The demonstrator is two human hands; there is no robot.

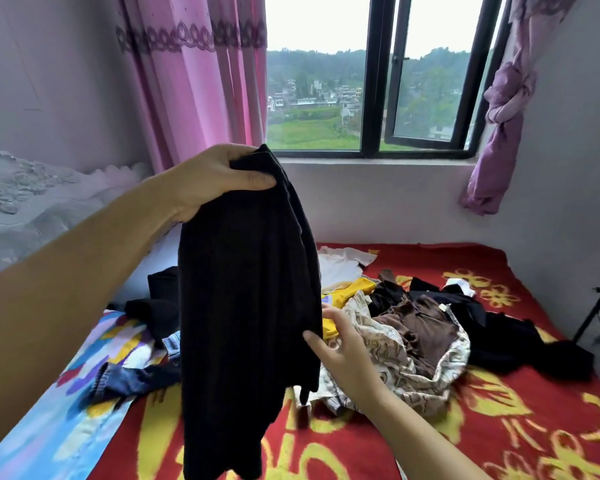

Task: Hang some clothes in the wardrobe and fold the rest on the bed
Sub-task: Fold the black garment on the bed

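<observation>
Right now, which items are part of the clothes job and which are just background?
Job: black garment held up by left hand; right hand at its edge; clothes pile; jeans; bed.
Background: pink curtain; window; purple curtain.

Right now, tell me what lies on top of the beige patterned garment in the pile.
A brown garment lies crumpled on the beige patterned garment. The right hand hovers over its left part, and the held black garment covers its left edge, so anything there is hidden.
</observation>
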